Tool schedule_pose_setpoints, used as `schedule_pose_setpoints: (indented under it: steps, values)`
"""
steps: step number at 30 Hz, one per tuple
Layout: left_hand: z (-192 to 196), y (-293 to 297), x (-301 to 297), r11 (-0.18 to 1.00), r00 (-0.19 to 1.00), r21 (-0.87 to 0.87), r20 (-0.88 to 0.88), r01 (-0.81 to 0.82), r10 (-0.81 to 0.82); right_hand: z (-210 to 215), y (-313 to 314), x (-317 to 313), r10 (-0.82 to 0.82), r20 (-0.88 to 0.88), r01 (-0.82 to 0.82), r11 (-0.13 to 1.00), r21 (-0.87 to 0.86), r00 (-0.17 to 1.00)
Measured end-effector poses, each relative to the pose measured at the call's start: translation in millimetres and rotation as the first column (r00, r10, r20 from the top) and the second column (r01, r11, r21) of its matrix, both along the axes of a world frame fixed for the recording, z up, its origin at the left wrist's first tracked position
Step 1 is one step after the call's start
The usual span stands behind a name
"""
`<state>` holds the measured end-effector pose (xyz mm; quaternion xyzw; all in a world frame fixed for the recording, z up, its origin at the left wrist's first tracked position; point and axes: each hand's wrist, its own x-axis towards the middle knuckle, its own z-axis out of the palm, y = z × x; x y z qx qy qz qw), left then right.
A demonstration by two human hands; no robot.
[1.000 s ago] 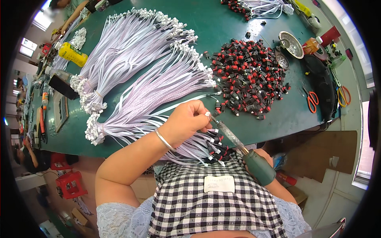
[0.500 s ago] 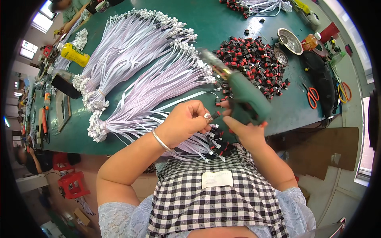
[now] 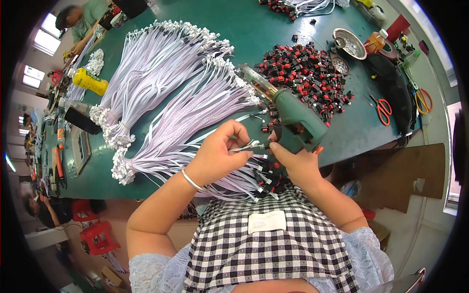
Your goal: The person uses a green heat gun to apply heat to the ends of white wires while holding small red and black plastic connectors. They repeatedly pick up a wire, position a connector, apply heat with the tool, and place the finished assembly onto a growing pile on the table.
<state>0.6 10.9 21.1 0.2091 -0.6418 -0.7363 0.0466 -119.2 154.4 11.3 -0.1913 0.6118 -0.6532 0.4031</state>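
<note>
My left hand (image 3: 220,152) is closed in a pinch on the white-tipped end of a thin cable (image 3: 253,144), just in front of the green table's near edge. My right hand (image 3: 299,165) is wrapped around a green heat gun (image 3: 300,117), whose metal barrel points to the upper left. The right thumb and forefinger tips meet by the dark end of the same cable, and the heat gun's handle is partly hidden by the hand. Beneath my hands hang several cable ends with white plugs and black parts (image 3: 264,178). Left of them lies a fanned bundle of white flat cables (image 3: 195,115).
A second cable bundle (image 3: 151,73) lies farther left. Red-and-black small switches (image 3: 308,78) form a pile beyond the heat gun. Orange-handled scissors (image 3: 384,113), a metal bowl (image 3: 349,44) and a yellow bottle (image 3: 90,82) stand around. Another person (image 3: 85,22) sits at the far left.
The heat gun has steadied from a blur and moved slightly left. My fingers have shifted closer together around the cable end, with a dark lead now between them.
</note>
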Motion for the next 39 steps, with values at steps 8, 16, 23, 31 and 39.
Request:
schedule_pose_setpoints:
  steps: [8, 16, 23, 31, 39]
  values:
    - [-8.7, -0.4, 4.9, 0.987, 0.996, -0.16, 0.086, -0.008, 0.022, -3.8, -0.4, 0.0, -0.053, 0.006, 0.053, 0.993, -0.101, 0.999]
    - [-2.1, 5.2, -1.5, 0.977, 0.997, -0.211, 0.075, 0.019, -0.003, -8.2, 2.7, 6.1, -0.024, -0.21, 0.012, 0.998, -0.059, 0.977]
    - [-8.6, 6.0, -0.8, 0.936, 0.994, -0.342, -0.098, -0.077, 0.046, -12.6, 3.2, 2.7, 0.026, -0.37, -0.043, 0.998, -0.039, 0.929]
    - [0.1, 6.0, 1.3, 0.749, 0.987, -0.662, -0.135, -0.024, -0.087, 1.1, 8.1, -1.4, -0.027, 0.119, 0.023, 0.999, 0.032, 0.993]
    - [-4.6, 8.6, 0.8, 0.997, 0.997, -0.011, -0.013, -0.078, 0.078, -7.2, 2.0, 1.4, -0.103, -0.045, 0.098, 0.99, -0.102, 0.994]
